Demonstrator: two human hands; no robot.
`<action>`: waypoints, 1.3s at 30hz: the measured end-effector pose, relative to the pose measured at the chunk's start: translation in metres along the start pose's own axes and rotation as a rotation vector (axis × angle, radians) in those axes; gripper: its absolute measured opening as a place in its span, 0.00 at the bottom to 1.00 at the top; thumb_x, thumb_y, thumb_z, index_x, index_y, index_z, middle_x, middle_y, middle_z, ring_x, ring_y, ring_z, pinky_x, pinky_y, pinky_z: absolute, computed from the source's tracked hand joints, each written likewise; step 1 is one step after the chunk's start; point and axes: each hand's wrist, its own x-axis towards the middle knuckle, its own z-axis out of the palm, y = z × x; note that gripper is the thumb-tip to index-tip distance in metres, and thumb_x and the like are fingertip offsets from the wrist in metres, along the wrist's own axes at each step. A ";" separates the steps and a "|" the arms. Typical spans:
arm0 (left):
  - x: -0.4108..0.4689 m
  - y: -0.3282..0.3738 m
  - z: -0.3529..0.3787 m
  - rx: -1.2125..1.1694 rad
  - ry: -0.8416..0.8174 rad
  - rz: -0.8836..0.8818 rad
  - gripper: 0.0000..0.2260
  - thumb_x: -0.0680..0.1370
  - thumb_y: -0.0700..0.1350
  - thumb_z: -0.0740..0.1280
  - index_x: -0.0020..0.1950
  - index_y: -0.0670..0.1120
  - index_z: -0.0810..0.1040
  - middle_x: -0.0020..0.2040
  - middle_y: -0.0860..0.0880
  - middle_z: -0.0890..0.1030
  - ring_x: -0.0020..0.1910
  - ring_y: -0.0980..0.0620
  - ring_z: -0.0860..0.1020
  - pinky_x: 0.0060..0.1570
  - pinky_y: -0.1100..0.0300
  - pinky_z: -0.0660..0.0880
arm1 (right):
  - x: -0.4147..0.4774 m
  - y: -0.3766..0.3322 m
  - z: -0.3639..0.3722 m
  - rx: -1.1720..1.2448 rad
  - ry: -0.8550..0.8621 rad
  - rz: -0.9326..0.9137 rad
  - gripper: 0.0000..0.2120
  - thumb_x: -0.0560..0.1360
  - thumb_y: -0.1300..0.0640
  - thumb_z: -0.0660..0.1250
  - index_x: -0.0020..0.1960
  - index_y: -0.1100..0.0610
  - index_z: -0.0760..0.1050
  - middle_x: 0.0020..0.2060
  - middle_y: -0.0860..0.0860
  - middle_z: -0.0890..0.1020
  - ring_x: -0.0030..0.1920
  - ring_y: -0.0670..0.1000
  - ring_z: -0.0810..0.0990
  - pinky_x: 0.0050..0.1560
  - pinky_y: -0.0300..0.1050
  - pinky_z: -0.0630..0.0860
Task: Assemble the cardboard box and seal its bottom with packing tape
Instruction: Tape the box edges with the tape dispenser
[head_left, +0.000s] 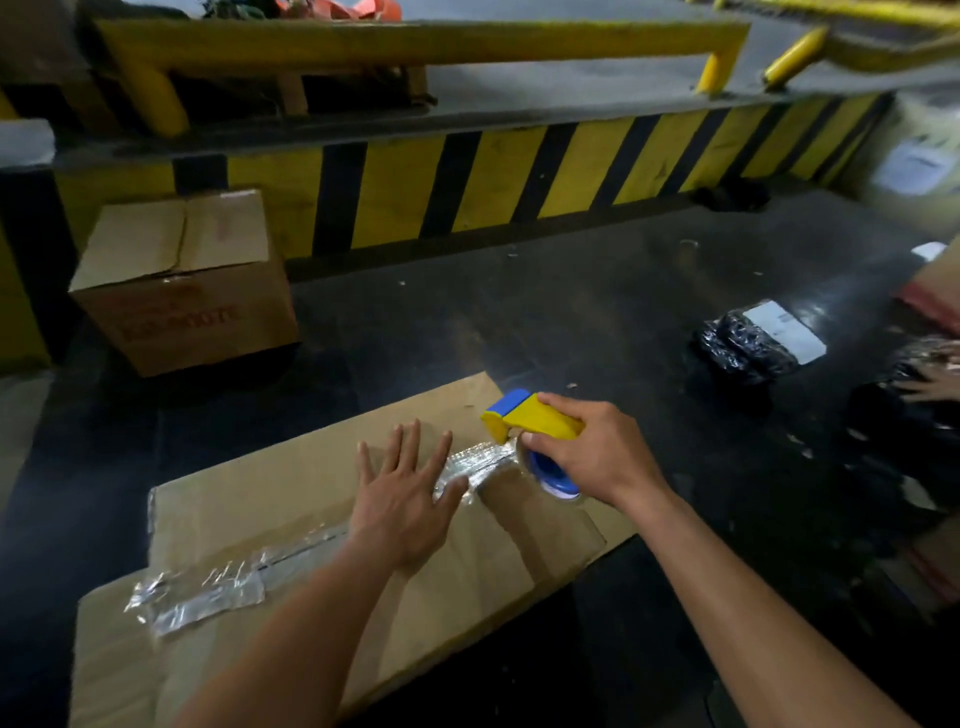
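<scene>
Right hand (587, 457): closed around the yellow-and-blue handheld packing tape dispenser (535, 431), its roll end touching the box near the far right end of the seam; left hand (402, 499): open, fingers spread, palm pressed flat on the tape just behind the dispenser, grasping nothing; clear packing tape strip (234, 577): crinkled, laid along the centre seam, long axis running from lower left up to the dispenser at upper right; brown cardboard box (270, 493): bottom flaps up, on the dark floor (597, 291) directly below both hands; judgement: the unsealed remainder lies toward the right hand, so it leads. Beyond: second, closed cardboard carton (182, 280) at far left; black wrapped parcel with white label (753, 338) at right.
</scene>
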 end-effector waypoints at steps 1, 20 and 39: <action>-0.001 0.000 0.002 -0.002 0.003 -0.006 0.31 0.79 0.71 0.37 0.81 0.63 0.39 0.83 0.49 0.38 0.81 0.47 0.36 0.75 0.34 0.35 | -0.004 -0.001 0.009 0.021 0.008 0.008 0.29 0.67 0.42 0.77 0.66 0.45 0.78 0.62 0.46 0.82 0.59 0.47 0.80 0.51 0.38 0.72; 0.040 0.000 -0.097 -1.407 -0.417 -0.104 0.12 0.82 0.44 0.68 0.61 0.39 0.83 0.53 0.40 0.85 0.47 0.45 0.83 0.51 0.53 0.82 | -0.046 0.005 0.053 0.039 0.223 -0.145 0.30 0.66 0.40 0.77 0.67 0.38 0.75 0.39 0.46 0.74 0.40 0.45 0.77 0.38 0.37 0.72; 0.080 -0.008 -0.109 -1.335 -0.512 0.012 0.07 0.81 0.37 0.67 0.54 0.42 0.84 0.45 0.42 0.86 0.44 0.48 0.85 0.48 0.56 0.84 | -0.031 -0.004 0.036 0.117 0.258 -0.178 0.29 0.67 0.42 0.76 0.67 0.42 0.76 0.41 0.51 0.76 0.41 0.49 0.77 0.38 0.32 0.71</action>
